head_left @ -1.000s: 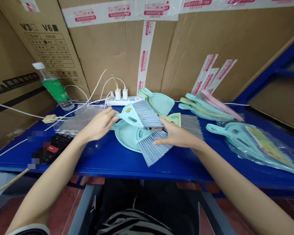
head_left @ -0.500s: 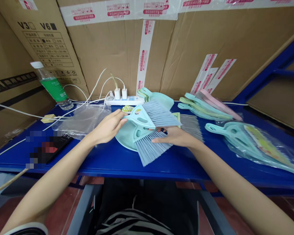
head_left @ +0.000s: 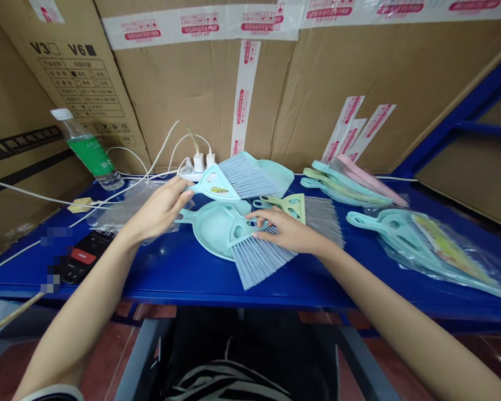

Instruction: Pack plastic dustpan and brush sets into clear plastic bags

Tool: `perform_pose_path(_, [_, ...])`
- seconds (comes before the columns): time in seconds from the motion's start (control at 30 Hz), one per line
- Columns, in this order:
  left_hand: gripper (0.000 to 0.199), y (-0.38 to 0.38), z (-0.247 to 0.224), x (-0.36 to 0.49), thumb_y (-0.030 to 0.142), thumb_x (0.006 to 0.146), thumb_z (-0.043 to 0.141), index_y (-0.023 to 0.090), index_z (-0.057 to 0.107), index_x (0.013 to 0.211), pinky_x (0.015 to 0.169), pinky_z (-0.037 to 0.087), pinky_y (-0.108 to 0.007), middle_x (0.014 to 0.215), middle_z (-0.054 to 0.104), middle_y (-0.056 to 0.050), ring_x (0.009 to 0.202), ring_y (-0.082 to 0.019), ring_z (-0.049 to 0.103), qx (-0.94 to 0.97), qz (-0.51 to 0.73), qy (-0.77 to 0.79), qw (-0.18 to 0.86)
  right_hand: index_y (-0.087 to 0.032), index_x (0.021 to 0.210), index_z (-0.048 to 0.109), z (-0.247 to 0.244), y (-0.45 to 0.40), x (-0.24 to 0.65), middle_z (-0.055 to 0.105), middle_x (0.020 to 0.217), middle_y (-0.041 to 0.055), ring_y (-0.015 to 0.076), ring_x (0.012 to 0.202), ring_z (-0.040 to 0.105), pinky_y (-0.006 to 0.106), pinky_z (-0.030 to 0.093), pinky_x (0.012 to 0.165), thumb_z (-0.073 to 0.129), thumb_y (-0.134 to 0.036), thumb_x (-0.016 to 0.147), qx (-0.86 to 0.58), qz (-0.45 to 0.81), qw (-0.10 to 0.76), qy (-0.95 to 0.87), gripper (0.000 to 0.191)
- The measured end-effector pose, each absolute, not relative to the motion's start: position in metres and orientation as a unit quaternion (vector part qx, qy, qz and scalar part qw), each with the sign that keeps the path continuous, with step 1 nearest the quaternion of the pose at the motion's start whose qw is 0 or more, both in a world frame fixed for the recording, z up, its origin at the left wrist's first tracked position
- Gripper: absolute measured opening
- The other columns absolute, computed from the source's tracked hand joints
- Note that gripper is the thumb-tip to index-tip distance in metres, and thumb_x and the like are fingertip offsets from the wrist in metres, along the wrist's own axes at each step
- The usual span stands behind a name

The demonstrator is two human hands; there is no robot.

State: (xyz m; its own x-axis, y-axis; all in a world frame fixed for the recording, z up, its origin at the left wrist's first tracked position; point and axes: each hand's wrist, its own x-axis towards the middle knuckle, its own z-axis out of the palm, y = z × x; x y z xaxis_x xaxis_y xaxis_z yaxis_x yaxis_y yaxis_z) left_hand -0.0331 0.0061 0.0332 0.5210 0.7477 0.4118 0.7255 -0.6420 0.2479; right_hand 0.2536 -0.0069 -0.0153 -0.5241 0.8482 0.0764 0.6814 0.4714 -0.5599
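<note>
Left hand: is pinching the mint handle of a hand brush between thumb and fingers, with the gray bristles pointing right.
Right hand: is lying with fingers a bit spread on a second mint brush — I cannot tell if it is gripping.
Second brush: is lying across the edge of a round mint dustpan, with its bristles sticking out toward the person.
Just past the right hand: a green brush is lying on the blue metal table.
Back of the table: a white power strip is sitting by the wall of cardboard boxes.
Far left: a water bottle is lying tilted on the cords.
Far right: more brushes and dustpans in a clear plastic bag are lying flat.
</note>
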Motion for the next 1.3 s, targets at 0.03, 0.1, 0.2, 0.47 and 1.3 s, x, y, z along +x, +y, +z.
perform_pose_path(0.03, [0.037,0.006,0.035,-0.034,0.040,0.098,0.025,0.018,0.055,0.096,0.086,0.048,-0.038,0.090,0.057,-0.007,0.086,-0.021,0.055,0.868,0.251,0.427,0.019,-0.021,0.120,0.061,-0.015,-0.008,0.252,0.066,0.094,0.0077,0.0278,0.103,0.056,0.044,0.046,0.086,0.052,-0.044,0.086,-0.461,0.228,0.169,-0.841,0.042])
perform_pose_path(0.1, [0.038,0.006,0.037,-0.037,0.041,0.097,0.026,0.018,0.055,0.092,0.084,0.048,-0.038,0.089,0.057,-0.007,0.085,-0.021,0.055,0.863,0.252,0.438,0.010,-0.022,0.116,0.062,-0.013,-0.009,0.247,0.064,0.088,0.0066,0.0285,0.102,0.055,0.045,0.045,0.087,0.049,-0.047,0.089,-0.476,0.207,0.161,-0.839,0.039])
perform_pose_path(0.2, [0.039,0.009,0.039,-0.043,0.043,0.096,0.026,0.019,0.056,0.088,0.082,0.049,-0.039,0.087,0.056,-0.006,0.083,-0.022,0.055,0.851,0.246,0.463,-0.008,-0.023,0.108,0.061,-0.010,-0.013,0.239,0.061,0.083,0.0058,0.0291,0.101,0.054,0.044,0.043,0.086,0.047,-0.053,0.089,-0.505,0.175,0.164,-0.829,0.038])
perform_pose_path(0.47, [0.041,0.014,0.043,-0.059,0.047,0.094,0.028,0.019,0.058,0.090,0.084,0.049,-0.039,0.087,0.058,-0.007,0.085,-0.023,0.057,0.829,0.253,0.498,-0.015,-0.024,0.098,0.056,0.019,-0.024,0.256,0.061,0.087,0.0070,0.0291,0.097,0.051,0.045,0.040,0.086,0.043,-0.058,0.087,-0.506,0.086,0.242,-0.823,0.038])
perform_pose_path(1.3, [0.044,0.029,0.024,-0.061,0.051,0.098,0.036,0.021,0.064,0.112,0.098,0.044,-0.038,0.114,0.064,-0.009,0.108,-0.022,0.057,0.921,0.094,0.356,0.130,-0.027,0.097,0.059,0.015,0.002,0.337,0.067,0.104,0.0080,0.0347,0.106,0.059,0.050,0.049,0.090,0.059,-0.051,0.073,-0.494,0.119,0.101,-0.855,0.034])
